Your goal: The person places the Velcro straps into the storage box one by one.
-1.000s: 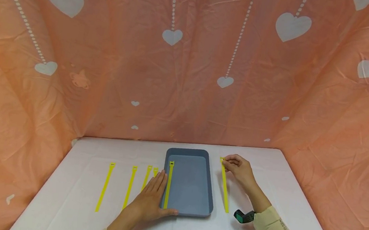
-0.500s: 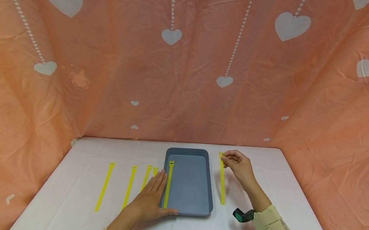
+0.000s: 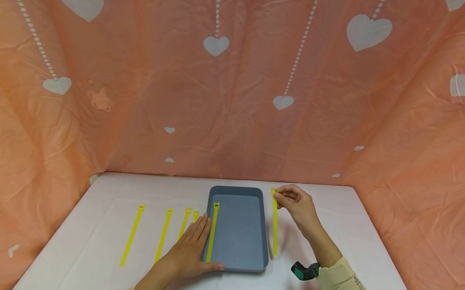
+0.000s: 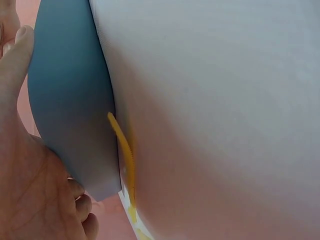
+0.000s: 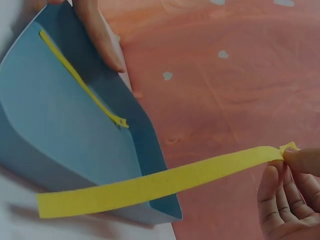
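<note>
A shallow blue-grey tray [image 3: 243, 233] stands on the white table. My left hand [image 3: 188, 255] rests against its left side, fingers straight along the rim and thumb at the near edge. Inside the tray, along its left side, lies one yellow cable tie [image 3: 212, 234] with a slotted head. Just right of the tray, my right hand [image 3: 298, 209] pinches another yellow cable tie [image 3: 275, 230] by its head end. In the right wrist view this flat held tie [image 5: 150, 187] stretches across the tray's wall, its tail hanging free.
Several more yellow cable ties, such as the leftmost tie [image 3: 131, 236], lie left of the tray, some partly hidden by my left hand. A pink curtain [image 3: 243, 132] with white hearts surrounds the table [image 3: 96, 225]. Dark wrist devices, including the right one [image 3: 305, 271], sit on both wrists.
My right hand has lifted the pinched cable tie and moved left and away from me, bringing it close to the tray's right side. The left hand and tray have stayed in place.
</note>
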A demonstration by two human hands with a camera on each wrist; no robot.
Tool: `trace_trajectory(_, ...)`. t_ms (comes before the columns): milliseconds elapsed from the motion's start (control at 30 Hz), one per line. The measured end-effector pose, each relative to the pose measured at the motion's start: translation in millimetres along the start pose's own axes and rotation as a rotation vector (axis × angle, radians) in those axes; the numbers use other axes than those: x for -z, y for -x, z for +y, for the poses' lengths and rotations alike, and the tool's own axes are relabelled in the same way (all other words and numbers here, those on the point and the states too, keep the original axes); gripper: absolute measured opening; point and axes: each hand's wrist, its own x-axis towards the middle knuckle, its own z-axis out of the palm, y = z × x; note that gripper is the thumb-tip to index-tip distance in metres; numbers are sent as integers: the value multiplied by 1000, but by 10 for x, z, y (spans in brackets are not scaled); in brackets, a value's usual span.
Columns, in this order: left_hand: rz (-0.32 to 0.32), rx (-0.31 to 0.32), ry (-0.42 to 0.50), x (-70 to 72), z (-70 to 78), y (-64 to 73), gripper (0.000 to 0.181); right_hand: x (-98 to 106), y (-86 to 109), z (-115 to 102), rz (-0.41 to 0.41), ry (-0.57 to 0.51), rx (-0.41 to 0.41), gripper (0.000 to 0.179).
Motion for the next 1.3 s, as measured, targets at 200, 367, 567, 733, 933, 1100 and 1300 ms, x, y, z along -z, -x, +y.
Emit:
trace_trajectory(200,2,16,-28,-21,-18,-22,137,-73,4,-56,-23,-29,1,31)
trace_trajectory(367,-20,28,-37,32,20,-20,135,-134,-2,-71,-35,-18,-22,30)
trace_trajectory(567,0,3,6,41,27,8,135,-211,-10,-59,-64,-10,-31,29)
trace_trajectory(733,7,-6,13,15,4,11,136,-274,-12,-67,-82,-38,-33,27)
trace_trajectory(933,-17,26,-21,23,11,-2,136,-333,-24,-119,-86,-50,-23,28)
trace_trajectory(1100,-29,21,-5,65,43,-3,134,-372,-33,-145,-82,-79,-9,27)
trace_trajectory(1300,-38,26,-17,96,74,3,133,-420,-44,-136,-73,-108,14,26)
